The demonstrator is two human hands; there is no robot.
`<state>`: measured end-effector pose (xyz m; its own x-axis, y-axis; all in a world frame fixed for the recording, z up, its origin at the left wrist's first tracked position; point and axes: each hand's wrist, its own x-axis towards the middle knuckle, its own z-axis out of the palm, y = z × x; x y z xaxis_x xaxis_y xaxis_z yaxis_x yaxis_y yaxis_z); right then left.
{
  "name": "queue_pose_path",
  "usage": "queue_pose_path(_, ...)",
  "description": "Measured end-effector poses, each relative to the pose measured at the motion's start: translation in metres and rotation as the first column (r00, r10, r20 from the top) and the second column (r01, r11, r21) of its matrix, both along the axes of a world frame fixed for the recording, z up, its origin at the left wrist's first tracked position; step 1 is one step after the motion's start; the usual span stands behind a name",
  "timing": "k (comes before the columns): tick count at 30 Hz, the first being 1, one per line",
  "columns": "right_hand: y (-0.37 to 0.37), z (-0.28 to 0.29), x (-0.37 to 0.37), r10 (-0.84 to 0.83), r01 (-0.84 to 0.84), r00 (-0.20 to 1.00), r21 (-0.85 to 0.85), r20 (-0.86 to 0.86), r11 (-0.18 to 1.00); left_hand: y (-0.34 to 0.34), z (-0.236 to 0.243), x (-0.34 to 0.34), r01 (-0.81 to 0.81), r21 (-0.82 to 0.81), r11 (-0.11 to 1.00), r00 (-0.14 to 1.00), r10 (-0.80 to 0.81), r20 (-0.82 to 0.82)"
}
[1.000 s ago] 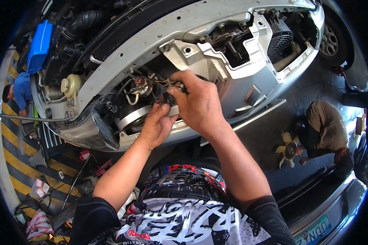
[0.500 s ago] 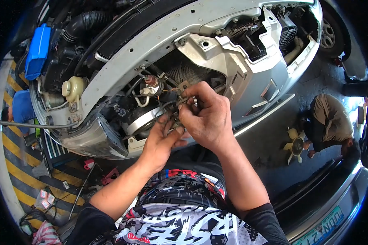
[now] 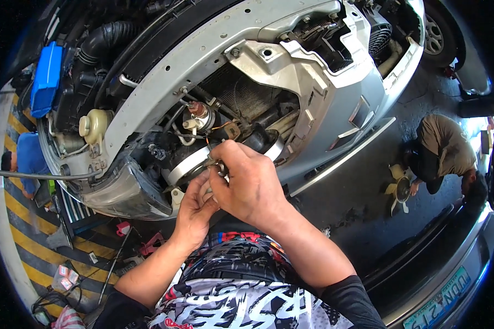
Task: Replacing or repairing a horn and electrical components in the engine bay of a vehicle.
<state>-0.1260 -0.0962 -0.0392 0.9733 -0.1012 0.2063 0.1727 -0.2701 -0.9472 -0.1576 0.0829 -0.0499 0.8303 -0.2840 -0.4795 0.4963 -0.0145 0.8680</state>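
Note:
My right hand (image 3: 251,181) is closed in a pinch at the open front of a silver car. A thin dark wire (image 3: 210,160) shows at its fingertips. Just below and left, my left hand (image 3: 194,211) curls its fingers up against the same spot; the right hand hides part of what they hold. Behind the fingers runs a curved silver metal bar (image 3: 186,164). Above it stands a metal fitting with a reddish-brown part (image 3: 198,109) and pipes. A small brownish tab (image 3: 232,130) sits right of that fitting, before the radiator (image 3: 241,93).
The headlight (image 3: 127,189) lies left of my hands, the grey bumper panel (image 3: 335,126) right. A person in brown (image 3: 447,142) crouches near a yellowish fan (image 3: 399,189). Another in blue (image 3: 30,156) is at far left. A dark car (image 3: 450,274) stands behind at lower right.
Both hands have moved left and down, away from the brownish tab, toward the silver bar. The right hand now covers more of the left fingers. The view has shifted slightly.

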Motion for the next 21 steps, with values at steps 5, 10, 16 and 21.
queue_pose_path(5, 0.008, 0.0, -0.006, 0.024, -0.025, 1.0, -0.113, -0.005, 0.993, 0.005, 0.0, -0.004, 0.007, -0.007, 1.0, 0.997, -0.007, 0.075)
queue_pose_path(10, 0.003, 0.005, -0.004, 0.058, -0.066, 0.997, -0.175, -0.055, 0.982, 0.011, 0.006, -0.002, 0.001, 0.062, 0.998, 0.993, -0.008, 0.115)
queue_pose_path(16, 0.01, 0.002, -0.007, -0.011, 0.015, 0.997, 0.065, -0.076, 0.998, 0.001, 0.017, 0.019, -0.091, -0.026, 0.996, 0.965, 0.095, 0.244)
queue_pose_path(21, 0.018, 0.004, -0.01, -0.098, 0.122, 0.987, 0.198, -0.127, 0.972, -0.007, 0.028, 0.039, 0.051, 0.161, 0.986, 0.889, -0.118, 0.443)
